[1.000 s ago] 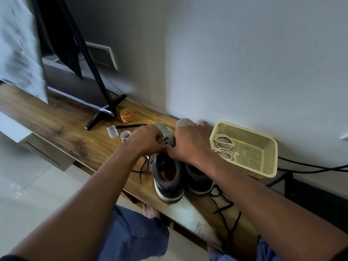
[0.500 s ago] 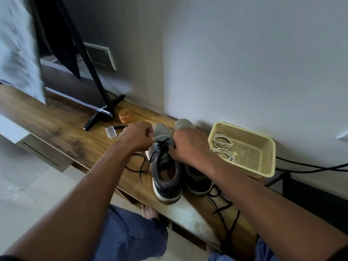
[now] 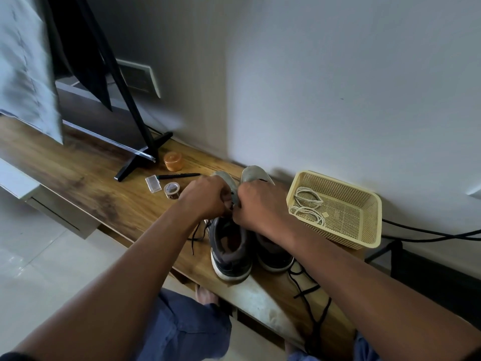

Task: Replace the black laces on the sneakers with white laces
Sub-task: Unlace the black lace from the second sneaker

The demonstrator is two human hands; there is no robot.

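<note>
Two sneakers stood side by side at the centre of the frame on the wooden desk [image 3: 86, 188], toes toward the wall. Both hands met over the left sneaker [image 3: 230, 252], with the left hand [image 3: 205, 199] and right hand [image 3: 260, 207] curled tight, their grips pinching the black lace [image 3: 199, 234] at its eyelets; loose ends trailed off lower left of that shoe. The right sneaker [image 3: 274, 256] sat touching it. White laces [image 3: 308, 204] lay coiled in the yellow basket [image 3: 364, 225] just right of the hands.
</note>
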